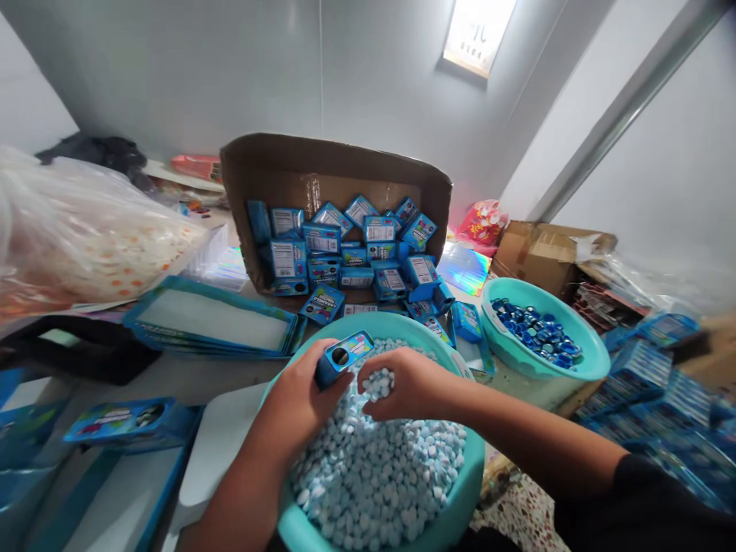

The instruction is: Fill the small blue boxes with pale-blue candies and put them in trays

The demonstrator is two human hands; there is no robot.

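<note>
My left hand (304, 395) is wrapped round a small blue box (345, 355), which has a round dark hole in its upper face. Just to the right, my right hand (405, 383) curls round a clump of pale blue-white pellets (379, 383), near the box but apart from it. Both hands are over a large turquoise tub (468, 491) heaped with the same loose pellets. Behind the tub, a cardboard carton (336, 157) lies with its open side towards me and holds several small blue boxes (322, 305), some spilling out in front.
At the right stands a turquoise basin (595, 356) of shiny blue caps, beside stacked blue packs (655, 391). Flat blue-edged trays (215, 318) and a white stool-like surface (221, 441) lie at the left. A clear bag (92, 230) sits behind them.
</note>
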